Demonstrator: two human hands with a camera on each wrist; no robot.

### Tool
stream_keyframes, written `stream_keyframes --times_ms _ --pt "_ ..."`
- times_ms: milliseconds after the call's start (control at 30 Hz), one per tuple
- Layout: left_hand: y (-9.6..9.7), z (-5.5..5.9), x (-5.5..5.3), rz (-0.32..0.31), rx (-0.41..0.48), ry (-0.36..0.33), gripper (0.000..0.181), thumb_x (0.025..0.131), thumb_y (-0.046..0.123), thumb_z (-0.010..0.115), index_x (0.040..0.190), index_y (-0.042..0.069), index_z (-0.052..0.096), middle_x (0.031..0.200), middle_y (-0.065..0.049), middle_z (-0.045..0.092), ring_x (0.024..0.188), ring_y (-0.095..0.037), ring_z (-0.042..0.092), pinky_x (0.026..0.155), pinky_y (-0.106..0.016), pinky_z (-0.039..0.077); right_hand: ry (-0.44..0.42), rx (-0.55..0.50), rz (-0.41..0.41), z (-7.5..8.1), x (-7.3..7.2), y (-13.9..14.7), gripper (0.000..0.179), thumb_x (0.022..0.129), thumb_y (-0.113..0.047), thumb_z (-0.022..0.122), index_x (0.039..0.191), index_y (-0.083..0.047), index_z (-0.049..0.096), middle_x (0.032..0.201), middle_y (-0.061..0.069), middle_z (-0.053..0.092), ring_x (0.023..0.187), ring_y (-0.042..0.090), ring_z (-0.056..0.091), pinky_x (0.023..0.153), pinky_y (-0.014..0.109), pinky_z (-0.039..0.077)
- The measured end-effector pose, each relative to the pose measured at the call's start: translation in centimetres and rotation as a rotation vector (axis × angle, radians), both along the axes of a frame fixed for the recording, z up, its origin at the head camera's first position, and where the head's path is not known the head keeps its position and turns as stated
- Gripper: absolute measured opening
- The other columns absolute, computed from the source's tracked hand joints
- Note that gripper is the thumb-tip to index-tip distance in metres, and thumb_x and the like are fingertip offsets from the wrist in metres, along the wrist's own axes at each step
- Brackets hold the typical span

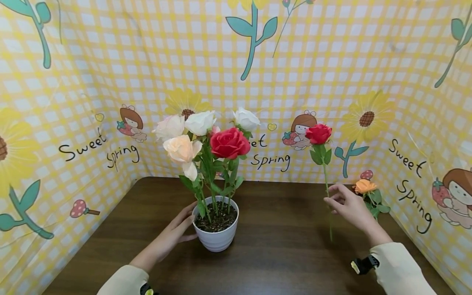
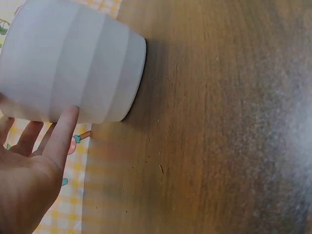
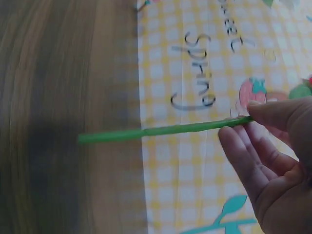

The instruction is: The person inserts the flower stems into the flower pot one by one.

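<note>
A white ribbed flowerpot (image 1: pixel 217 237) filled with dark soil stands on the table, several roses rising from it. Among them are a large red rose (image 1: pixel 230 143), white ones and a peach rose (image 1: pixel 182 148). My left hand (image 1: pixel 176 230) rests against the pot's left side, its fairly straight fingers touching the wall (image 2: pixel 83 63). To the right, my right hand (image 1: pixel 348 207) pinches the green stem (image 3: pixel 185 128) of a single red rose (image 1: pixel 319 134) between thumb and fingers. This rose is held upright, bloom at the top and the bare stem end pointing down over the table.
Behind my right hand, an orange rose (image 1: pixel 365 186) with green leaves lies at the table's right edge. Yellow checked cloth (image 1: pixel 206 53) with printed flowers and lettering walls in the back and both sides of the brown wooden table (image 1: pixel 273 250). Small dark crumbs dot the wood near the pot.
</note>
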State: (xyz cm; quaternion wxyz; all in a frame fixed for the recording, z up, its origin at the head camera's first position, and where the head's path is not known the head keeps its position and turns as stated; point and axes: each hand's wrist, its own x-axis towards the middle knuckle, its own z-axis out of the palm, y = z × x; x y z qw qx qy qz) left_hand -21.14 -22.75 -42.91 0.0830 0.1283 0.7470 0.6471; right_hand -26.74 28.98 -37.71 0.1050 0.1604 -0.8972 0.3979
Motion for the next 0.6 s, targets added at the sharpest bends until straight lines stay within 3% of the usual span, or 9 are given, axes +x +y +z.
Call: stream_keyframes --times_ms 300,600 --pt "0.0 0.0 0.0 0.004 -0.008 -0.019 0.055 0.111 0.032 0.038 0.161 0.019 0.018 0.158 -0.023 0.019 0.145 -0.042 0.022 0.1 -0.05 0.051 0.125 -0.079 0.059 0.4 -0.1 -4.3 0.026 0.099 -0.015 0.065 0.121 -0.005 0.054 0.088 0.01 0.069 0.072 0.024 0.069 0.06 0.029 0.059" --pt "0.0 0.1 0.0 -0.003 -0.017 -0.008 0.055 0.111 0.031 0.037 0.161 0.019 0.016 0.161 -0.022 0.014 0.146 -0.042 0.019 0.101 -0.05 0.05 0.198 -0.184 0.191 1.6 0.8 -8.5 0.027 0.099 -0.01 0.065 0.124 -0.005 0.055 0.09 0.012 0.07 0.073 0.026 0.07 0.062 0.03 0.06"
